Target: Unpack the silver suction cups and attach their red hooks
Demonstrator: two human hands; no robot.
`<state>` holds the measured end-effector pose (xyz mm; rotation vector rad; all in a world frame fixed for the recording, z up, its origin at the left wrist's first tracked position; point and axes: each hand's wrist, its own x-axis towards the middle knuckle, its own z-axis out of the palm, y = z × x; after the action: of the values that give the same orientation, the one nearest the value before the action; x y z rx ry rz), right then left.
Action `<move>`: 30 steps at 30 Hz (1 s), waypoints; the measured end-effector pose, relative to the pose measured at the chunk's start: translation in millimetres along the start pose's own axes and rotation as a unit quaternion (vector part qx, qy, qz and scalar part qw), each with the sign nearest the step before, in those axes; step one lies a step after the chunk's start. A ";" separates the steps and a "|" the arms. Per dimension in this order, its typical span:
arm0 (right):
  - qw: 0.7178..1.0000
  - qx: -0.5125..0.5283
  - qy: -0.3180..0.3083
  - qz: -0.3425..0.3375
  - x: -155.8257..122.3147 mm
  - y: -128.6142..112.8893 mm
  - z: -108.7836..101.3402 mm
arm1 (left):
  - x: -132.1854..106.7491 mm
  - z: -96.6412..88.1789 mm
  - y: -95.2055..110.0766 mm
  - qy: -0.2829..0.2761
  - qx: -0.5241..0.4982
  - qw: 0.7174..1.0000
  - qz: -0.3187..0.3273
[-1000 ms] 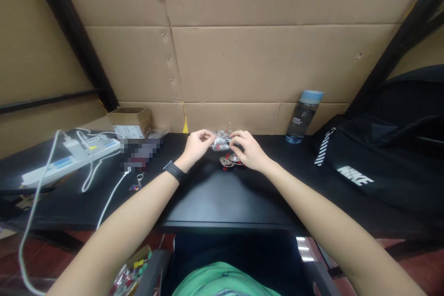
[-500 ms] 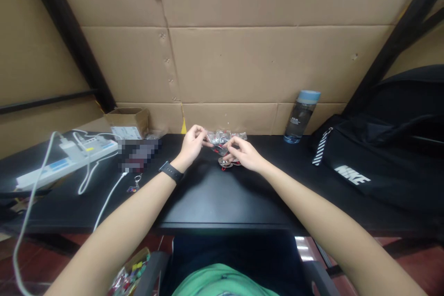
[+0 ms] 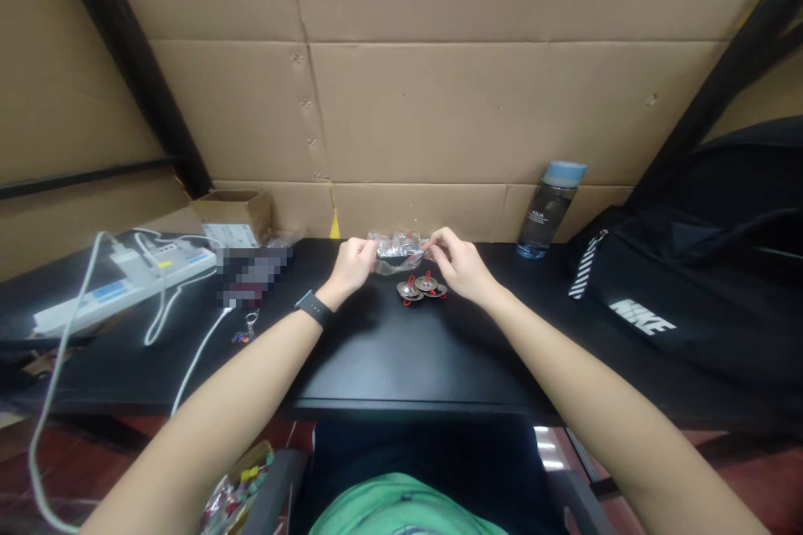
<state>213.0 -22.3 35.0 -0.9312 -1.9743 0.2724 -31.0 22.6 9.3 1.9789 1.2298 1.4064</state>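
My left hand (image 3: 352, 269) is closed on the left side of a clear plastic bag (image 3: 390, 269). The bag's other side is pinched between the fingertips of my right hand (image 3: 462, 266). Just below the bag, on the black table, lies a small cluster of silvery finger cymbals (image 3: 410, 292) with red loops, overlapping one another and touched by neither hand. Behind the bag, against the cardboard wall, sit shiny clear-wrapped packets (image 3: 394, 244), partly covered by it; their contents are hard to make out.
On the right stand a water bottle (image 3: 544, 213) with a blue cap and a black bag (image 3: 665, 292). To the left are a white power strip (image 3: 125, 288) with cables, a small cardboard box (image 3: 235, 213) and a keyring (image 3: 251, 322). A box of colourful items (image 3: 242, 489) is below the table.
My right hand has moved up and away from the finger cymbals, which now lie uncovered on the table. Both hands now stretch the plastic bag between them.
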 end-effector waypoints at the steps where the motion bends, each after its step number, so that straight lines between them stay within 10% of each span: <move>1: 1.000 -0.013 -0.001 -0.008 0.2 -1.5 -1.4 | 0.1 -0.1 0.5 0.014 0.008 1.000 -0.006; 10: 0.997 -0.049 -0.012 -0.053 -0.5 -11.1 -6.0 | -4.0 1.0 3.4 -0.202 0.072 0.975 0.059; 20: 0.995 -0.029 0.095 -0.030 3.2 -8.4 -13.1 | -7.2 3.6 4.7 -0.221 0.065 0.970 0.073; 30: 0.988 0.104 0.113 0.022 3.4 10.0 7.6 | -9.1 21.3 1.4 -0.181 -0.230 0.953 -0.082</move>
<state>210.9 -11.7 27.7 -0.8326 -1.6849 0.3724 -12.1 17.5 -3.1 1.6685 0.7913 1.0654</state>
